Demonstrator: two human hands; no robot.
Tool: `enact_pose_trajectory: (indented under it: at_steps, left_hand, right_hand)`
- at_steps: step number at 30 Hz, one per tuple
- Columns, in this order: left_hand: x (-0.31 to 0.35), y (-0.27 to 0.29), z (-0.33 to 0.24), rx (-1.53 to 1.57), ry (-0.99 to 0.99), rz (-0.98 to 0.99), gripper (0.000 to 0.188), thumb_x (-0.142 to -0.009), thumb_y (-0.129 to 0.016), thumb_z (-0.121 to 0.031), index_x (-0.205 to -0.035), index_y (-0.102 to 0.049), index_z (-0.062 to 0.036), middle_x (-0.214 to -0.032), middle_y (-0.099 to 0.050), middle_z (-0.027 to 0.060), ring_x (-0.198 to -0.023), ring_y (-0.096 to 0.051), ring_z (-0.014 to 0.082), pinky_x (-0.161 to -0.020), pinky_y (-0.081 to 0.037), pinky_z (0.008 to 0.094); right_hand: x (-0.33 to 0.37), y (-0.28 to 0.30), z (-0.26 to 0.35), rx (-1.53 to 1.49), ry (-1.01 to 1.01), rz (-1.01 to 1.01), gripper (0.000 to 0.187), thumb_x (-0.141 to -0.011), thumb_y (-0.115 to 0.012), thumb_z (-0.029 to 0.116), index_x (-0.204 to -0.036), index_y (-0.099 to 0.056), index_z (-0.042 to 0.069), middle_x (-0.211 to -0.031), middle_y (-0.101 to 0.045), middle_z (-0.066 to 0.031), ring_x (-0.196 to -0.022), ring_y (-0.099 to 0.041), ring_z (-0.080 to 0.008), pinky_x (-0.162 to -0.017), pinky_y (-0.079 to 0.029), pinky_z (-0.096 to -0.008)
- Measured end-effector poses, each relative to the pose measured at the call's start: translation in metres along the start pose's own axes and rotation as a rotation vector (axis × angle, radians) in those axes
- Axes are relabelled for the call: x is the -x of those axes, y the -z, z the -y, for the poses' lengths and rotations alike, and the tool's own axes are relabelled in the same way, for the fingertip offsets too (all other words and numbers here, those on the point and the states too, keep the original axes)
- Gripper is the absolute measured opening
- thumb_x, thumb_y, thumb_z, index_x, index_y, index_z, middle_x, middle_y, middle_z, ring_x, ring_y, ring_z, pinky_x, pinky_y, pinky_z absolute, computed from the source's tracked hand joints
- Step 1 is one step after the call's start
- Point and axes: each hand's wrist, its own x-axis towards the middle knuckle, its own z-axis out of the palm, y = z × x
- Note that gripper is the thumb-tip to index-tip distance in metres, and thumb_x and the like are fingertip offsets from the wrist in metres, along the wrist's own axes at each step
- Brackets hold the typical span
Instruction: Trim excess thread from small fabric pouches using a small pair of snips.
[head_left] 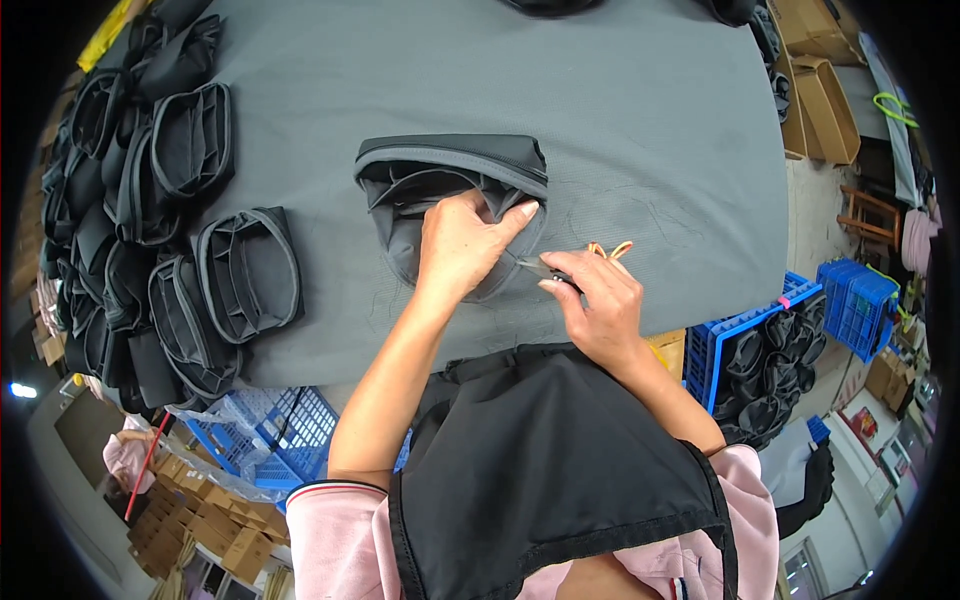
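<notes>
A dark grey zippered pouch point(450, 150) stands open on the cloth-covered table in front of me, its inner pockets showing. My left hand point(465, 235) reaches into its opening, with the thumb pressed against the pouch's right edge and the other fingers hidden inside. Just to the right, my right hand point(600, 295) grips a small pair of scissors point(532, 265). Their blades point left at the pouch's lower right rim, and their reddish-yellow handle loops stick out behind the fingers. Whether the blades touch the fabric or a thread, I cannot tell.
Several similar pouches point(250, 275) are heaped along the left side of the grey table point(660, 120). Blue crates point(707, 360) stand beyond its near right edge, one filled with dark pouches. Another blue crate point(300, 430) sits at the near left. Cardboard boxes and a distant person point(133, 455) appear farther off.
</notes>
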Motion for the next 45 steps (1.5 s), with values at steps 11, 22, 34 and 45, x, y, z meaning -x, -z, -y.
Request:
enact_pose_trajectory:
  at_steps: [11, 22, 34, 45]
  left_hand:
    - [0.001, 0.003, -0.012, -0.049, 0.026, 0.011, 0.052, -0.067, -0.074, -0.043, -0.057, -0.054, 0.0042, -0.052, -0.054, 0.0144, -0.05, -0.053, 0.0227, -0.051, -0.043, 0.0348]
    - [-0.008, 0.017, -0.031, -0.368, 0.002, 0.327, 0.055, -0.064, -0.075, -0.047, -0.069, -0.061, 0.0068, -0.061, -0.06, 0.0149, -0.06, -0.059, 0.0178, -0.056, -0.045, 0.0323]
    - [0.008, 0.012, 0.003, -0.039, -0.073, 0.539, 0.046, -0.077, -0.067, -0.025, -0.109, -0.057, 0.0068, -0.104, -0.061, 0.0223, -0.098, -0.06, 0.0311, -0.083, -0.047, 0.0377]
    - [0.025, -0.012, -0.014, -0.393, -0.115, 0.198, 0.032, -0.079, -0.064, -0.031, -0.09, -0.065, -0.0015, -0.088, -0.063, 0.0165, -0.086, -0.06, 0.0312, -0.078, -0.044, 0.039]
  right_hand:
    - [0.001, -0.001, -0.002, 0.018, 0.069, -0.045, 0.024, -0.07, -0.069, 0.007, -0.094, -0.063, 0.006, -0.082, -0.064, -0.0053, -0.07, -0.06, -0.0204, -0.059, -0.044, -0.0303]
    - [0.003, 0.006, -0.004, -0.55, -0.407, -0.03, 0.022, -0.076, -0.065, 0.0, -0.097, -0.058, 0.001, -0.074, -0.055, -0.0017, -0.061, -0.048, -0.006, -0.056, -0.04, -0.02]
    - [0.013, -0.009, -0.019, -0.831, -0.79, -0.073, 0.011, -0.089, -0.056, 0.011, -0.097, -0.054, 0.003, -0.063, -0.048, 0.0022, -0.049, -0.039, -0.0021, -0.045, -0.032, -0.019]
    - [-0.005, -0.03, -0.042, -1.067, -0.976, -0.073, 0.019, -0.087, -0.059, 0.016, -0.097, -0.051, 0.001, -0.069, -0.051, -0.0019, -0.038, -0.037, -0.005, -0.033, -0.028, -0.021]
